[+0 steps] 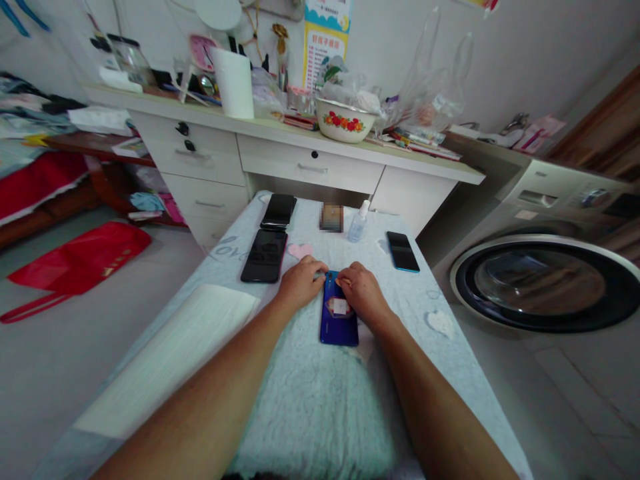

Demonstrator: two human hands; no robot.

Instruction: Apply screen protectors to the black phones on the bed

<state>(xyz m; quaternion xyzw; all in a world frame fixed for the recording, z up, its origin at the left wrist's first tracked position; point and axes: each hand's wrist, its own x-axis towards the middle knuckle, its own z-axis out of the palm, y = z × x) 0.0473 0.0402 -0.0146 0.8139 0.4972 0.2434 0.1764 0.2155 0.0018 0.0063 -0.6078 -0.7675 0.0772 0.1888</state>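
Observation:
A blue smartphone (340, 332) lies back up on the cloth-covered table, with a pale square and a reddish pattern on its back. My left hand (301, 283) is closed at its upper left corner, thumb and fingertips against the edge. Something small and greyish shows at those fingertips, too small to name. From the other side my right hand (364, 293) grips the upper right edge, its fingers curled over the back. Just beyond the hands stand a clear spray bottle (357, 225) with a white cap and a small blurred-out item (331, 217).
Left of my hands lie a black phone (264, 257) and another dark phone (279, 211). A blue-edged phone (403, 251) is at the right. A folded white cloth (175, 353) covers the table's left side. Behind are a white desk (280, 157) and a washing machine (540, 220).

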